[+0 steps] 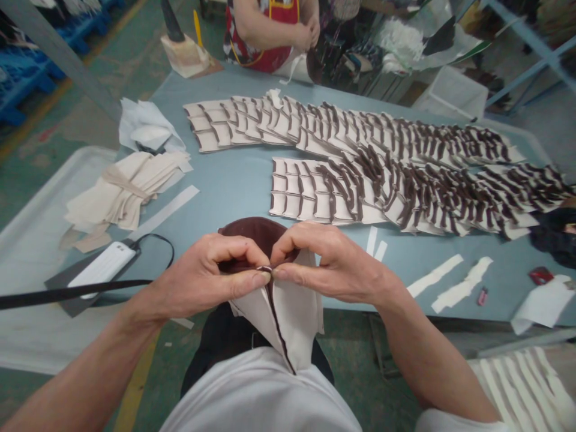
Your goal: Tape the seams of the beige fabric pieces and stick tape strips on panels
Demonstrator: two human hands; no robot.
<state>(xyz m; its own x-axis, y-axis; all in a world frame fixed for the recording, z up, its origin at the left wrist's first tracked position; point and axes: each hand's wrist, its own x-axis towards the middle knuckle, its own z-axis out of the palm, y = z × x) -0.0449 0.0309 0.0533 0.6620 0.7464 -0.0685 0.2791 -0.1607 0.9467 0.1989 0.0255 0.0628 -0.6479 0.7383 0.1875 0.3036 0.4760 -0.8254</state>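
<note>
Between my two hands is a cream fabric piece with a dark brown inner side, its brown-edged seam running down toward my shirt. My left hand pinches the top of that seam between thumb and forefinger. From the other side, my right hand pinches the same edge, the thumbs almost touching. The piece hangs over the table's near edge in front of my body. Just beyond it lie overlapping rows of cream pieces with brown edges.
A tied bundle of cream strips and a white power bank with a cable lie at left. Pale strips and a small pink object lie at right. Across the table, a person in a red apron handles material.
</note>
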